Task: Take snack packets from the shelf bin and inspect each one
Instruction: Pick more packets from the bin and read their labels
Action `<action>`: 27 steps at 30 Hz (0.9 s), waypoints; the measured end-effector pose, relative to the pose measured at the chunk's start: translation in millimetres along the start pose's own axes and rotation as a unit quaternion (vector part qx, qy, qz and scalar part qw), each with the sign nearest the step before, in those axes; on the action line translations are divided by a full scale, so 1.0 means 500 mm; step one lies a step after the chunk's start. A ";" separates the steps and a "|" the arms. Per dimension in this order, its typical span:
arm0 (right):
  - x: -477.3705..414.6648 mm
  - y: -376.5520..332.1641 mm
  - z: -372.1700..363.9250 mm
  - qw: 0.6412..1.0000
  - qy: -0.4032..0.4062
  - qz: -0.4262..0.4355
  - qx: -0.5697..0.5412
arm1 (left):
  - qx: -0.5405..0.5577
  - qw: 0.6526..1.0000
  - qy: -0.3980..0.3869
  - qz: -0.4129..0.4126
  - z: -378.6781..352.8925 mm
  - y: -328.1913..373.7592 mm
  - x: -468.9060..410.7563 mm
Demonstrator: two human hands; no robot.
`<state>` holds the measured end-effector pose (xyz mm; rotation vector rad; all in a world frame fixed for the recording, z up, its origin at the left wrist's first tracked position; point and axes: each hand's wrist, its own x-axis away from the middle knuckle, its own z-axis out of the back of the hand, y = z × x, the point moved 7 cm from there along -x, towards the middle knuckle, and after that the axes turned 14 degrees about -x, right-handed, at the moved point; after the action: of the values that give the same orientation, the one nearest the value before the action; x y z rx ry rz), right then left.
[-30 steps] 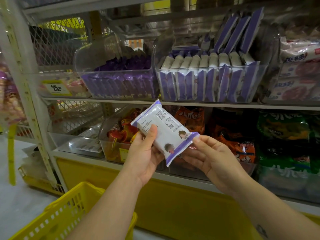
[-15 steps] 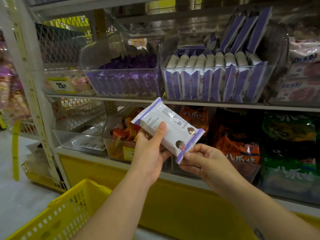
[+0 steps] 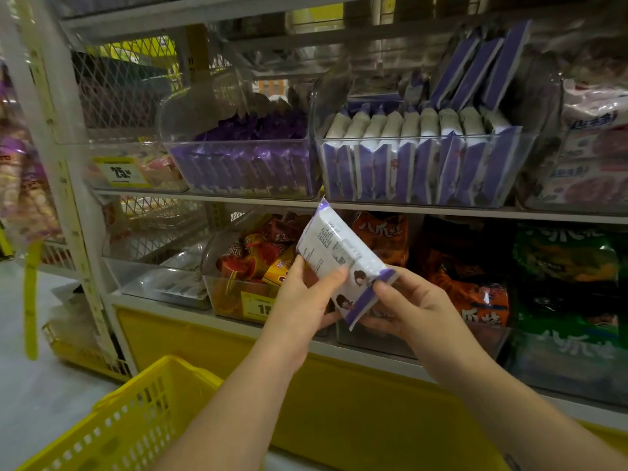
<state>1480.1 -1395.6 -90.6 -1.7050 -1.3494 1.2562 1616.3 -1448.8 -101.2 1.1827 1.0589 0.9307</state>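
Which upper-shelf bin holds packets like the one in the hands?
The bin just above the held packet: its packets are white with purple ends. The left bin holds all-purple ones.

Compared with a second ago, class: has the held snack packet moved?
Yes. The snack packet has turned steeper: its left corner swung rightward, toward the orange bags, while its top corner stays just under the shelf edge.

Wht metal shelving (image 3: 81, 232); pale floor (image 3: 34, 385); yel. basket (image 3: 112, 430)

Room abv packets (image 3: 411, 122); clear bin (image 3: 530, 147) front wall blocks low access.
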 end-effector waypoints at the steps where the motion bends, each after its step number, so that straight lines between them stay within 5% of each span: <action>1: 0.001 0.000 0.000 1.000 -0.002 0.010 0.029 | 0.003 1.000 -0.013 0.003 -0.005 -0.001 0.001; 11: 0.004 -0.007 -0.010 0.986 -0.025 0.045 0.160 | 0.059 0.998 0.014 0.027 0.004 -0.013 -0.009; 27: 0.009 -0.019 -0.006 0.993 -0.042 0.046 0.103 | 0.136 0.991 0.007 0.016 0.030 -0.006 -0.009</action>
<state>1479.7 -1388.3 -82.6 -1.6017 -1.1550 1.4805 1629.7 -1457.5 -102.3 1.4219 1.2094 0.8383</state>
